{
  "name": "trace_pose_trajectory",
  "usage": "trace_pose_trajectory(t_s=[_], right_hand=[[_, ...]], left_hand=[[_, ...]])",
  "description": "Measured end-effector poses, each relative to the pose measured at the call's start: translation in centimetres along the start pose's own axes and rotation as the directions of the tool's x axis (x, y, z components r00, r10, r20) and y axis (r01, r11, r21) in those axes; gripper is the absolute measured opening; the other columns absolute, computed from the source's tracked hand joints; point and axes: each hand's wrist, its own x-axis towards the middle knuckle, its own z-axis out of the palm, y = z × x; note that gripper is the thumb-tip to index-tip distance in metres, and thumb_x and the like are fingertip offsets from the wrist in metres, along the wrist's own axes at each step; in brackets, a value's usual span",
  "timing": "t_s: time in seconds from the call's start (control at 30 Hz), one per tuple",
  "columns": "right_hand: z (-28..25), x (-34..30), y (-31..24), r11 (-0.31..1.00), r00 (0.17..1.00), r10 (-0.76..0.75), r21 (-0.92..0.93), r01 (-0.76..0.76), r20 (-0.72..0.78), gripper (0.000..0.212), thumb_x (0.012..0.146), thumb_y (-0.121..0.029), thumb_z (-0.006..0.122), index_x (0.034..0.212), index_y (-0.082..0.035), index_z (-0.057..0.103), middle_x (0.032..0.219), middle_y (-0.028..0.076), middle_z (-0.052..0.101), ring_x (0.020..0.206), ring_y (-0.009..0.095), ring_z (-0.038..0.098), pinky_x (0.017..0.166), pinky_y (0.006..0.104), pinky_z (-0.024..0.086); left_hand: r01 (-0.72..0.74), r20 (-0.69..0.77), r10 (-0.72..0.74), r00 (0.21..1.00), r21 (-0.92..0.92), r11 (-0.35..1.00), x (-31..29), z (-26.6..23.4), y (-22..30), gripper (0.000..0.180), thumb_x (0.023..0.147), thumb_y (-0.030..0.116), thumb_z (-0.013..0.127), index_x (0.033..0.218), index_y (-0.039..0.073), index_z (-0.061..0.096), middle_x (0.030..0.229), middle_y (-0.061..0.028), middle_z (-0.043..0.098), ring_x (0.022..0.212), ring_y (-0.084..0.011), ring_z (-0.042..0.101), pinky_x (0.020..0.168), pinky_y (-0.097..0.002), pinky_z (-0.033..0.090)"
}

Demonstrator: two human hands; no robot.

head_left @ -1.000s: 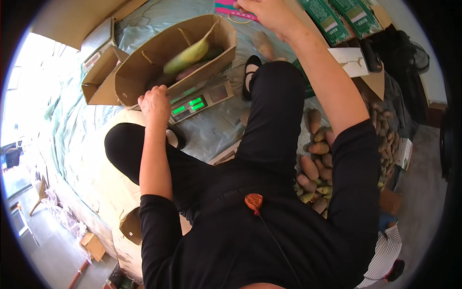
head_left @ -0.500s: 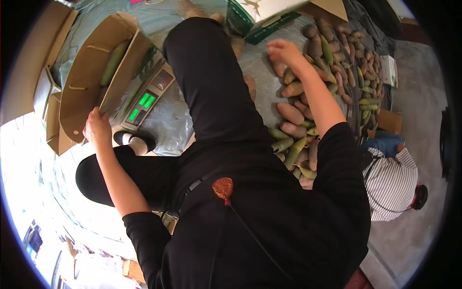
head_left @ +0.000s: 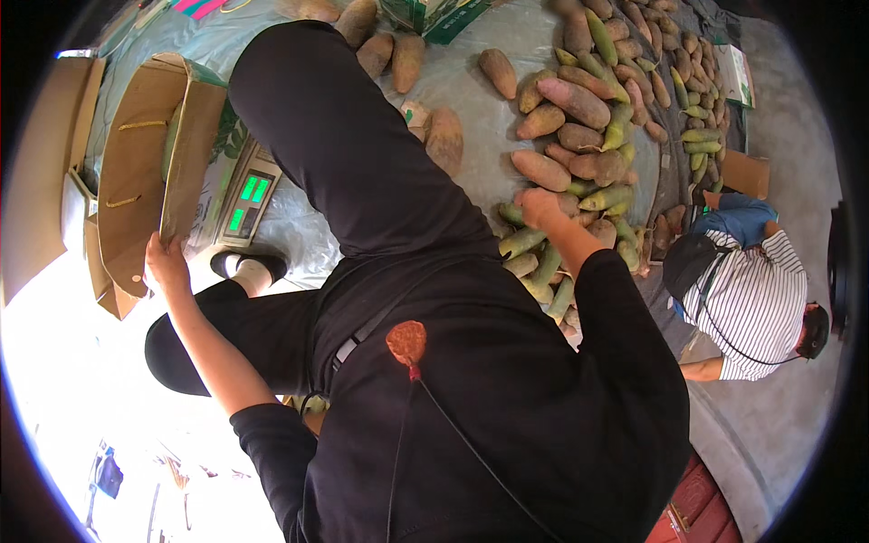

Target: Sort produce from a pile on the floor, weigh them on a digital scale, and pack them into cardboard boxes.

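Note:
My left hand [head_left: 166,264] grips the near edge of a tall open cardboard box [head_left: 127,176] with yellow cord handles. The box leans beside a digital scale [head_left: 237,237] with lit green displays; whether it rests on the scale is hard to see. Part of a green radish [head_left: 170,149] shows inside it. On the right, my right hand [head_left: 543,210] is down among the near radishes of a big pile. Its fingers bend down and are mostly hidden, so any hold is unclear. A pinkish-brown radish [head_left: 540,170] lies just beyond it.
Loose brown radishes [head_left: 444,142] lie beyond my raised knee on a plastic sheet. A green carton [head_left: 439,16] stands at the far middle. More radishes [head_left: 692,100] spread to the far right. Another person in a striped shirt [head_left: 747,294] bends down at the right.
My right hand has come nearer from the pile's far left side to its near part. The view has shifted, showing more loose radishes. My left hand stays on the box edge.

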Motion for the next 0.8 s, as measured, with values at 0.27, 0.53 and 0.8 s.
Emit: trace_pose_trajectory(t_s=[0.27, 0.53, 0.8], right_hand=[[3.3, -3.7, -4.7, 0.93, 0.957, -0.152, -0.293, 0.223, 0.247, 0.05, 0.076, -0.019, 0.069, 0.122, -0.017, 0.052, 0.124, 0.005, 0.05, 0.117, 0.025, 0.043, 0.088, 0.0517, 0.036], [4.3, -3.4, -4.6, 0.912, 0.973, -0.177, -0.346, 0.22, 0.15, 0.053, 0.072, -0.021, 0.074, 0.12, -0.015, 0.053, 0.117, 0.004, 0.055, 0.114, 0.024, 0.046, 0.092, 0.0565, 0.031], [6.2, -2.2, -1.4, 0.911, 0.972, -0.236, -0.345, 0.227, 0.016, 0.041, 0.069, -0.02, 0.073, 0.107, -0.015, 0.057, 0.111, 0.003, 0.058, 0.113, 0.024, 0.049, 0.093, 0.052, 0.034]], left_hand=[[-0.088, -0.159, 0.084, 0.984, -0.016, 0.996, 0.0, 0.7, 0.2, 0.028, 0.073, 0.011, 0.066, 0.097, -0.001, 0.059, 0.094, -0.0192, 0.062, 0.088, -0.0355, 0.06, 0.074, -0.041, 0.046], [-0.088, -0.171, 0.089, 0.981, 0.015, 0.996, -0.6, -0.1, 0.9, 0.031, 0.07, 0.011, 0.068, 0.098, -0.001, 0.059, 0.092, -0.0189, 0.063, 0.086, -0.0354, 0.061, 0.074, -0.041, 0.047], [0.043, -0.043, -0.038, 0.998, 0.13, 0.991, -0.6, -0.6, 2.6, 0.02, 0.073, 0.019, 0.067, 0.09, 0.011, 0.061, 0.094, -0.0073, 0.064, 0.094, -0.0276, 0.06, 0.079, -0.0434, 0.043]])
